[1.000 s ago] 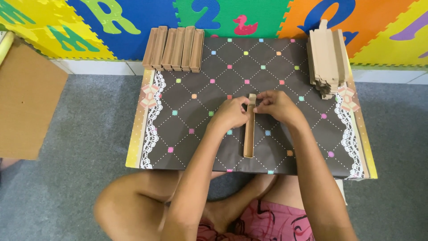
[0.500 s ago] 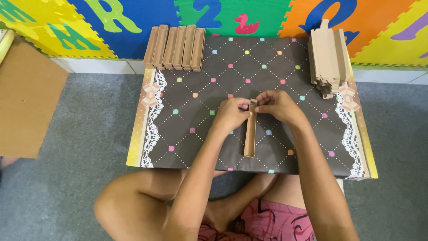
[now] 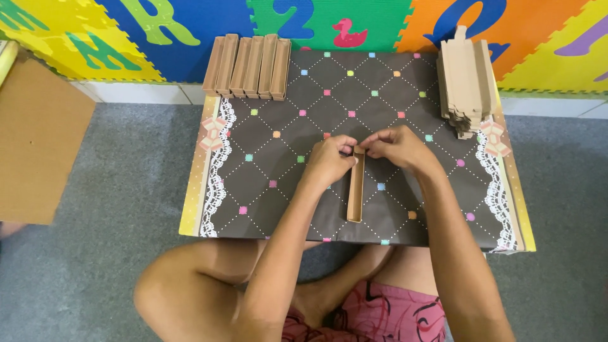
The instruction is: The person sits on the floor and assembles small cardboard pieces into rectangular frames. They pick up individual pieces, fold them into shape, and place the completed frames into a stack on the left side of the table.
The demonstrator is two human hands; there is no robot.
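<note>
Cardboard box [image 3: 356, 185], long and narrow, lies near the middle of the counter [image 3: 285, 190] in the head view, its long axis running from the person's body toward the foam wall. Both hands meet at its far end: the left hand [image 3: 329, 161] pinches that end from the left, the right hand [image 3: 396, 147] from the right, fingers of both closed on the box's end flaps. Neither hand is clearly nearer. A row of finished boxes [image 3: 248, 65] sits at the far left edge, a stack of flat cardboard blanks [image 3: 464, 88] at the far right; both stand well apart, and nothing crowds the hands.
</note>
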